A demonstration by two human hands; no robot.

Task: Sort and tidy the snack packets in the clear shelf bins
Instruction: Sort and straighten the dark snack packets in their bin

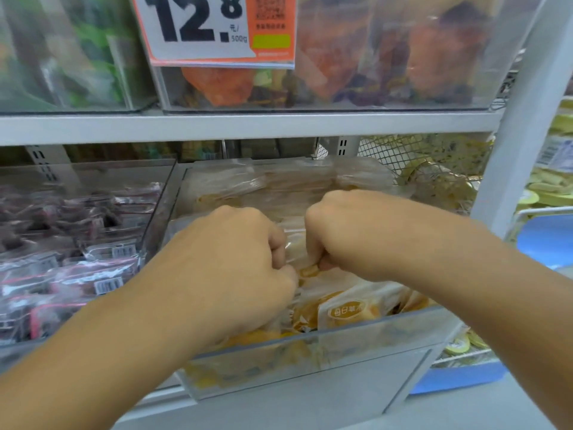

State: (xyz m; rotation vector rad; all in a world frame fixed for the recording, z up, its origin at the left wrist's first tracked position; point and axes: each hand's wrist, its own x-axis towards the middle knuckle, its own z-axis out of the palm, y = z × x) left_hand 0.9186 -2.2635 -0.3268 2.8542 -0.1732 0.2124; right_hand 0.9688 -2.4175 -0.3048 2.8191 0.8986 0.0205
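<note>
One clear snack packet [294, 248] is pinched between the left hand [238, 259] and right hand [347, 234], directly above the middle bin [310, 346].

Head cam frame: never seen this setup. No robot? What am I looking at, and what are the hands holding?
No robot here: a person wears one wide-angle camera on the head, looking forward and down, so both arms reach in from the bottom of the picture. The left hand and right hand are inside the middle clear bin on a shop shelf, fingers curled, together gripping a clear snack packet with yellowish contents. More yellow packets fill that bin. The bin to the left holds dark red packets. The shelf above has bins of orange and green snacks and a price tag reading 12.8.
</note>
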